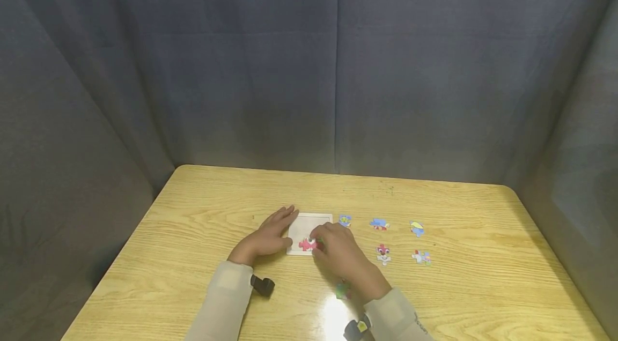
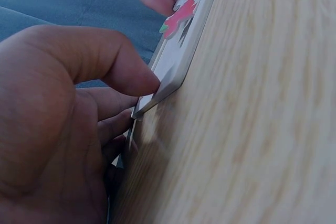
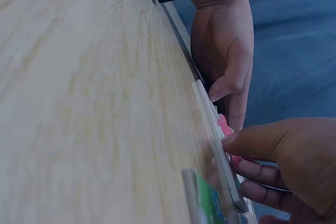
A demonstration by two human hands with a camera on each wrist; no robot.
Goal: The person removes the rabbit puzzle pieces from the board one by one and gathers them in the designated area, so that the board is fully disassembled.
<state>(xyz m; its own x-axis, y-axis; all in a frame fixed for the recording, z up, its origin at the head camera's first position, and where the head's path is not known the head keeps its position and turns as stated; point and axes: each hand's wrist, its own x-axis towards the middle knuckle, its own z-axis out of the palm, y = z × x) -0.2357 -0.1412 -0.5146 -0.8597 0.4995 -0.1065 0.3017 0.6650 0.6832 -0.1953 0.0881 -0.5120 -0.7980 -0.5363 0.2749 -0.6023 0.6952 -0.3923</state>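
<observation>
A shallow white puzzle tray (image 1: 304,225) lies on the table with a red and white jigsaw piece (image 1: 305,245) in its near part. My left hand (image 1: 267,236) lies along the tray's left side, fingers extended, and its thumb (image 2: 144,80) rests on the rim by the near corner. Over the tray's near right part, my right hand (image 1: 340,250) pinches a reddish puzzle piece (image 1: 319,244) beside the first one. Thumb and fingertips hide most of that piece. In the right wrist view, pink (image 3: 224,124) shows between the two hands.
Right of the tray lie several loose puzzle pieces, among them a blue one with a flower (image 1: 345,220), a red face piece (image 1: 383,251) and a yellow and blue one (image 1: 417,228). A green piece (image 1: 343,291) sits near my right forearm. Dark curtains (image 1: 241,62) surround the table.
</observation>
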